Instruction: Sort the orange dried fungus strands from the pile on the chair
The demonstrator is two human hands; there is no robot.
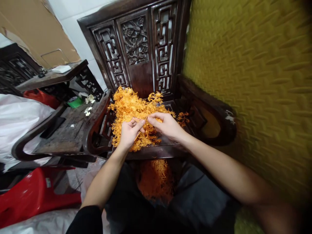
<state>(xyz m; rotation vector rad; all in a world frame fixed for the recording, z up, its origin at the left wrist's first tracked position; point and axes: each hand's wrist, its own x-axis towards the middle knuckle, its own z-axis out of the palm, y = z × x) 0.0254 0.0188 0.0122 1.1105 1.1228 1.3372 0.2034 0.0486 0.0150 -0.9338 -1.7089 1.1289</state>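
Observation:
A fluffy heap of orange-yellow artificial sprigs (126, 104) lies on the seat of a dark carved wooden chair (140, 78). Over its front part, my left hand (130, 131) is closed, thumb against fingers, on a thin orange stem. My right hand (165, 125) pinches close beside it, its fingertips at the upper end of the same sprig. The two hands nearly touch. Exactly where the held sprig ends and the heap begins is hard to make out. More orange sprigs (161, 169) show below the seat edge, between my legs.
A yellow-green textured wall (255, 81) stands close on the right. To the left, a wooden chair (65, 133) bears a green tape roll (75, 102) and small pale flower pieces (88, 110). A red plastic stool (29, 195) lies at lower left, beneath a white sack (19, 120).

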